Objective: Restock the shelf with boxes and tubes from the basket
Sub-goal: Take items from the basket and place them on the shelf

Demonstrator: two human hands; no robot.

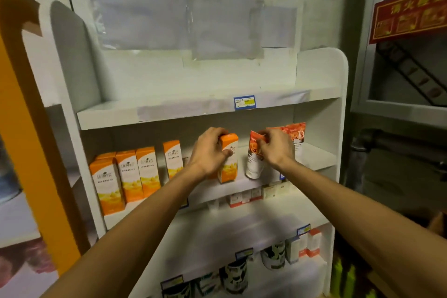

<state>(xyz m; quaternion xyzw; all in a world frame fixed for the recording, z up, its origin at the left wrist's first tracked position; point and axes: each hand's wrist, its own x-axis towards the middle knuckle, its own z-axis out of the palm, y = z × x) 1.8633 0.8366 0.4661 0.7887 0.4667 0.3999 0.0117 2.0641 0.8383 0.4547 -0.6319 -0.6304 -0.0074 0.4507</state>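
Two bare forearms reach up and forward from the bottom corners of the view to the middle shelf [314,164] of a white display unit, each hand already closed on a product. The left hand [209,151] wraps over the top and front face of an orange-and-white carton [228,159], thumb across its front; the carton stands upright on its short end near the shelf's front edge, long axis vertical, and looks like stiff glossy card with sharp corners. Just to its right, apart by a narrow gap, the right hand [274,147] pinches the flat crimped top of a tube [254,157], white with a red rose print, which stands cap-down and tilts a little to the left; its skin looks soft and slick, so it will likely tip more easily than the carton. Each item lies directly under its own grip, so the next move probably calls for a short push back and a straightening. Toward the left end of the same shelf stand more orange cartons [125,176] in a close row, and at the right back corner a rose-printed pack [296,134] leans against the rear wall. No basket is in view.
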